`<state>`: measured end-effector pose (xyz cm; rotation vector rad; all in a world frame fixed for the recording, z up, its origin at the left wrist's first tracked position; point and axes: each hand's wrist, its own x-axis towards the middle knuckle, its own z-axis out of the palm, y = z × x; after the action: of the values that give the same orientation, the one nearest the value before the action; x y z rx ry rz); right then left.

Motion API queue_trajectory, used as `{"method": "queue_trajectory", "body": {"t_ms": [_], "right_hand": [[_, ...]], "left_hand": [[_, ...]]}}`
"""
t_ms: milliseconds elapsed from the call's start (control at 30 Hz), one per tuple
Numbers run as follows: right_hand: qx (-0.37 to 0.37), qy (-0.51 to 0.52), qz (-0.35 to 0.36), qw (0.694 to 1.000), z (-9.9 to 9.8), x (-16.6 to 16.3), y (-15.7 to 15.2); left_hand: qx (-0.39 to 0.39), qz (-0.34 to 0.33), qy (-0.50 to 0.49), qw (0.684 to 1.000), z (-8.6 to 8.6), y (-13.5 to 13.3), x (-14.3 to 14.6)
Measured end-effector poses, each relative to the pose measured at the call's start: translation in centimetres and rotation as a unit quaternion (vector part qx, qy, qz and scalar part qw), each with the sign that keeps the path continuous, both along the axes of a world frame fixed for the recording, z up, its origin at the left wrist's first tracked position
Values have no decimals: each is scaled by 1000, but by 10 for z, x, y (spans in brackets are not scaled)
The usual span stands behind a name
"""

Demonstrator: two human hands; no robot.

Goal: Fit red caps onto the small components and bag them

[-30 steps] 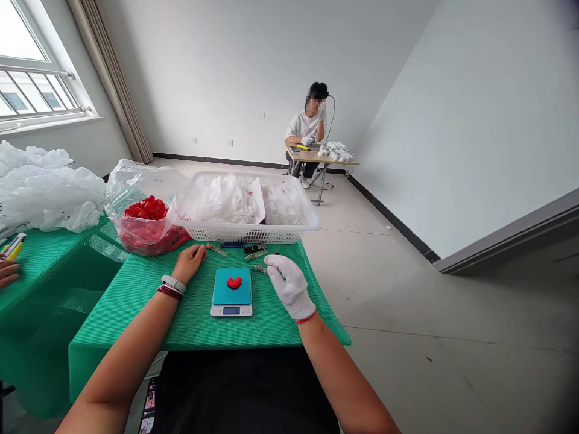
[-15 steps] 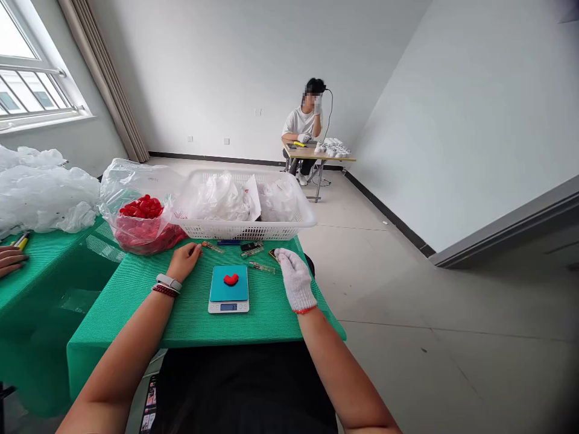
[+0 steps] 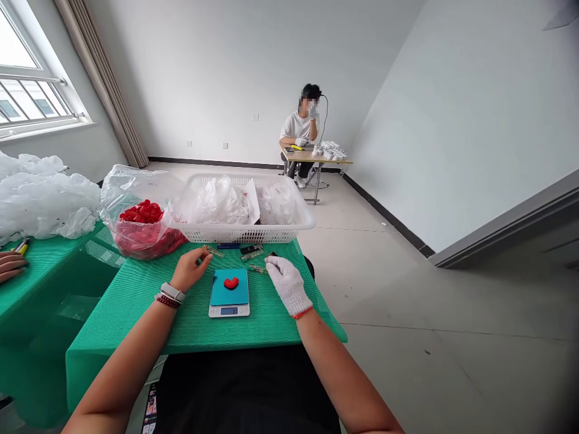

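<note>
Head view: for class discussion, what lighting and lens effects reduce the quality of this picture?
In the head view, the window glares white, wide-angle distortion makes the grey frame slant steeply, the lower right corner darkens, and the digital scale's display is too small to read clearly.

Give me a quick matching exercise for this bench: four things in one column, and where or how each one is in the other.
Things:
1. Left hand
2. Right hand
3. Small red pieces
4. White plastic basket

Places or states:
A. On the teal pad of the digital scale
B. White-gloved
C. Bare
D. Holding crumpled clear plastic

Pairs: 1-C; 2-B; 3-A; 4-D
</note>
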<state>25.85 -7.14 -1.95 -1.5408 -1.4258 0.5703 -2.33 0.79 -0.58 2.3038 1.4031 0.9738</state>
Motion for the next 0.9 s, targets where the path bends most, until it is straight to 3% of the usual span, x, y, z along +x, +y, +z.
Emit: {"method": "queue_trajectory", "body": {"t_ms": [100, 233, 333, 500, 733, 900], "right_hand": [[36, -34, 0, 999, 2, -1, 0], [91, 16, -96, 991, -1, 10, 4], [64, 47, -139, 987, -6, 22, 9], [4, 10, -132, 991, -8, 26, 14], [-17, -125, -116, 985, -6, 21, 13], [-117, -278, -97, 949, 1, 23, 24]], "left_hand": [[19, -99, 26, 995, 13, -16, 16], [51, -172, 125, 976, 27, -31, 34], [68, -173, 193, 963, 31, -33, 42], [59, -171, 236, 955, 29, -29, 48], [57, -182, 244, 951, 27, -25, 53], [68, -179, 203, 960, 29, -20, 56]]}}
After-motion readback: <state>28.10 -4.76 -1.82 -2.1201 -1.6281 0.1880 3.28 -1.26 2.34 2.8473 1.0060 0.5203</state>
